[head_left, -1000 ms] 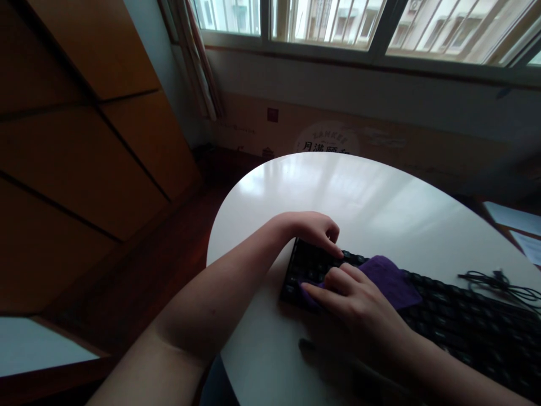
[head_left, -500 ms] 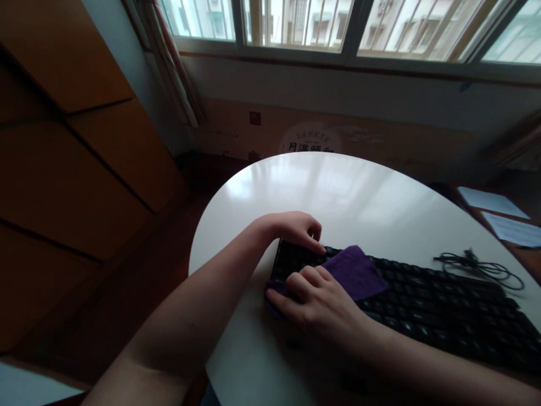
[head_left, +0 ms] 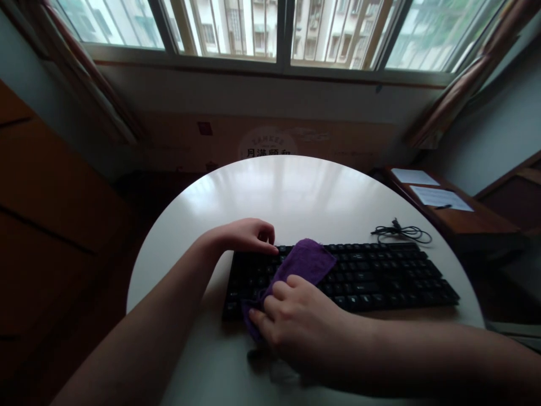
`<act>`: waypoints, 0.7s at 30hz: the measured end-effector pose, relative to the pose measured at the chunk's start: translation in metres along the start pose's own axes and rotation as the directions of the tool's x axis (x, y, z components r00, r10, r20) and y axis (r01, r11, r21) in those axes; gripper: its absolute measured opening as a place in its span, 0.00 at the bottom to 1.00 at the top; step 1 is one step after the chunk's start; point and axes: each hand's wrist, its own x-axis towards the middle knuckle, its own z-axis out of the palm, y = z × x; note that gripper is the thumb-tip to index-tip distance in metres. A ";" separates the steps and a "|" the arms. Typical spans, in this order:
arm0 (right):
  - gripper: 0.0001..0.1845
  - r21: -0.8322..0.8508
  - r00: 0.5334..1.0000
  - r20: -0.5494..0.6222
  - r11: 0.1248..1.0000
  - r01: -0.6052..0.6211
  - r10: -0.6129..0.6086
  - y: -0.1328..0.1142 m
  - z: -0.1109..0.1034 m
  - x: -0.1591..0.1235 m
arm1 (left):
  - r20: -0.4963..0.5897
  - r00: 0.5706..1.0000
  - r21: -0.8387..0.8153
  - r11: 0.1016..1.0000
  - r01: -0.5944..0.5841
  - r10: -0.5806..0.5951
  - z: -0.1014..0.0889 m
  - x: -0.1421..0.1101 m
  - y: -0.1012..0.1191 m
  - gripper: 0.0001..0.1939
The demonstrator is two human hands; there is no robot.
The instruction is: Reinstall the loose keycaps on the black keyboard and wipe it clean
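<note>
A black keyboard (head_left: pixel 380 276) lies across the white round table. My left hand (head_left: pixel 251 234) is at its far edge near the left end, thumb pressed on the edge and the other fingers curled in behind. A purple cloth (head_left: pixel 306 260) is draped over the keys on the left part of the keyboard. My right hand (head_left: pixel 291 313) grips the near part of this cloth, its fingers bent over the front rows of keys. The right hand and forearm hide some of the keyboard's near edge.
A coiled black cable (head_left: pixel 401 230) lies behind the keyboard on the table (head_left: pixel 270 186). Near my right hand is a small dark object (head_left: pixel 255 354), partly covered. Papers (head_left: pixel 439 197) and a pen (head_left: pixel 443 207) rest on a wooden surface at the right.
The view has turned to the right, bringing the whole keyboard in. My right hand and the cloth have shifted a little rightward from the keyboard's left end. My left hand keeps its place.
</note>
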 end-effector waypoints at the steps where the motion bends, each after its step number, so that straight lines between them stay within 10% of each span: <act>1: 0.12 -0.010 0.999 0.024 1.000 -0.021 0.021 -0.002 -0.002 -0.003 | 0.001 1.000 -0.004 1.000 0.005 -0.005 -0.001 0.000 0.000 0.24; 21: 0.08 0.042 0.939 0.117 0.943 -0.329 0.322 0.040 -0.037 -0.046 | 0.010 0.999 -0.026 0.999 0.031 -0.031 -0.003 0.000 -0.001 0.24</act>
